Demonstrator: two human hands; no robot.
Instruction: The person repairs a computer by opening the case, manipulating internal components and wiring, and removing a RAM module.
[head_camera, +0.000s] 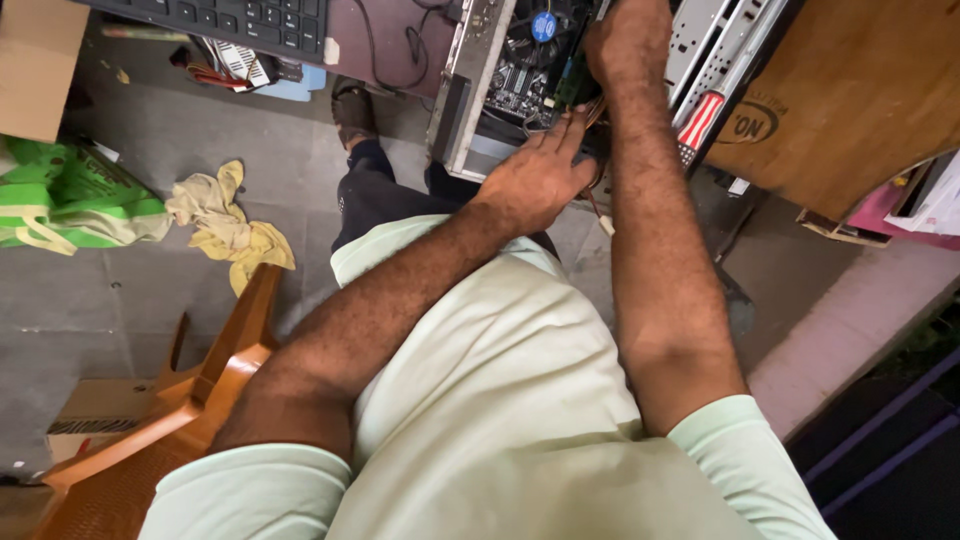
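- Open PC case (470, 100) is seen at the top centre, side panel off, motherboard (520, 75) and a blue-hubbed fan (543, 26) exposed.
- Left hand (535, 180) is laid at the case's lower edge, fingers (572, 128) stretched out, loosely spread, tips among the wires (597, 112); a grip on anything cannot be told.
- Right hand (625, 40) is pushed deeper into the case near its top edge; its fingers are hidden, so how open they are and what they hold cannot be told.
- Drive cage (720, 45) is seen just right of the right forearm, with a red-and-white striped part (700, 118) beside it.
- Wooden board (850, 100) is seen at the top right.
- Keyboard (240, 20) is seen at the top left edge of the view.
- On the floor (120, 290): yellow rag (225, 225), green bag (70, 200) at the left edge, cardboard box (35, 65) in the top left corner.
- Orange plastic chair (180, 410) is seen at the lower left, a small carton (95, 410) next to it.
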